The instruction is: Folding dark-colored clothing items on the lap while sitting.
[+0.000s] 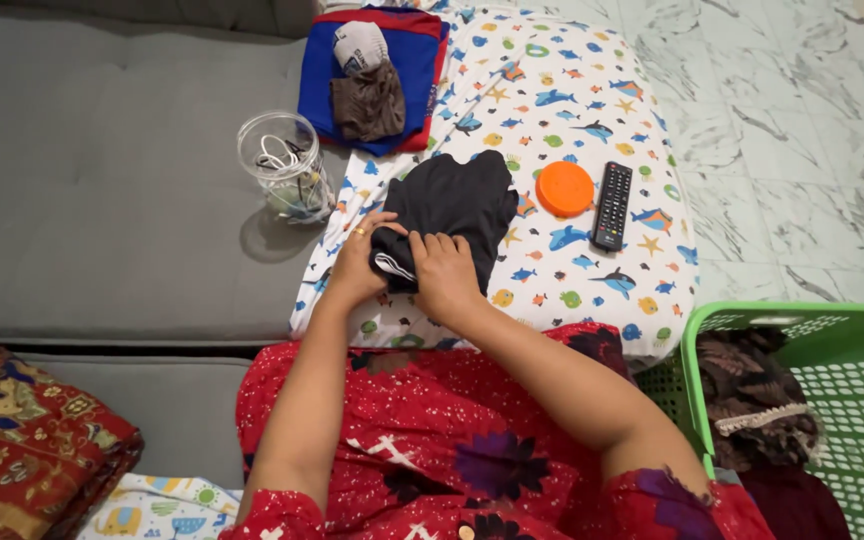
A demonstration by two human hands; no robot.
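Under both hands' fingers [422,245], a black garment [452,205], its rolled near edge pinched, on the fish-print pillow [592,110].

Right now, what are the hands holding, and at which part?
Both hands, left hand and right hand, grip the black fabric garment at its folded near end.

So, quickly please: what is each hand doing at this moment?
Left hand: fingers closed on the edge of the black garment.
Right hand: pressing on the same garment's folded end; whether it grips cannot be told.
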